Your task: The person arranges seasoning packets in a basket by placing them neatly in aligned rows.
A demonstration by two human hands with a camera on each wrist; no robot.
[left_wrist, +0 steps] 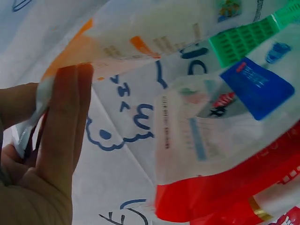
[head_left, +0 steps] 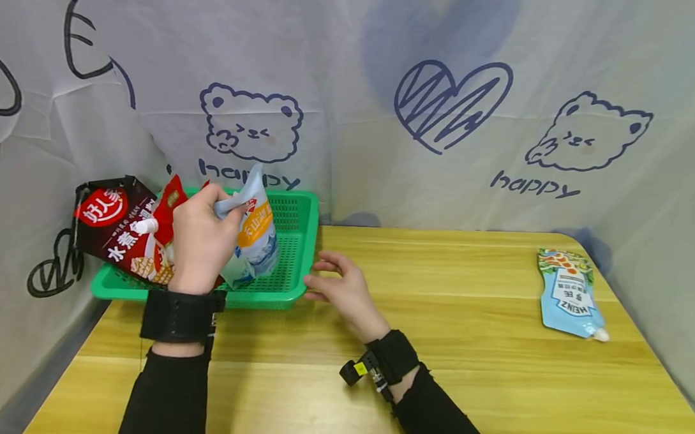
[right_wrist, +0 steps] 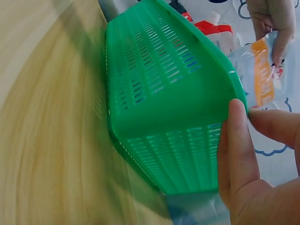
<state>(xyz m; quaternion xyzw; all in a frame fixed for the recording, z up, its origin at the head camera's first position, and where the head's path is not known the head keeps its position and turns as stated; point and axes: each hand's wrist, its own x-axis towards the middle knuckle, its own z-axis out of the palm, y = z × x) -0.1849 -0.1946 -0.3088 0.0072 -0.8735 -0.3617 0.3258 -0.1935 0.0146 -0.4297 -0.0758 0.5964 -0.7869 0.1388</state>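
My left hand [head_left: 200, 241] pinches the top edge of a soft bag [head_left: 260, 236] printed in pale blue, white and orange. The bag stands upright over the green plastic basket [head_left: 311, 228], its lower end inside the walls. In the left wrist view, straight fingers and the thumb press the bag's top [left_wrist: 70, 58] between them. My right hand [head_left: 350, 297] holds the basket's right front corner. The right wrist view shows its thumb on the inner side of the rim [right_wrist: 236, 84] and the fingers on the outer wall.
At the basket's left leans a dark red seasoning pack [head_left: 115, 235]. Beside it are a red packet [head_left: 168, 207] and a white-capped pouch [right_wrist: 220, 35]. A light-blue Heinz squeeze pouch [head_left: 570, 292] lies on the wooden table [head_left: 444, 341] at far right. A printed cloth [head_left: 343, 83] hangs behind.
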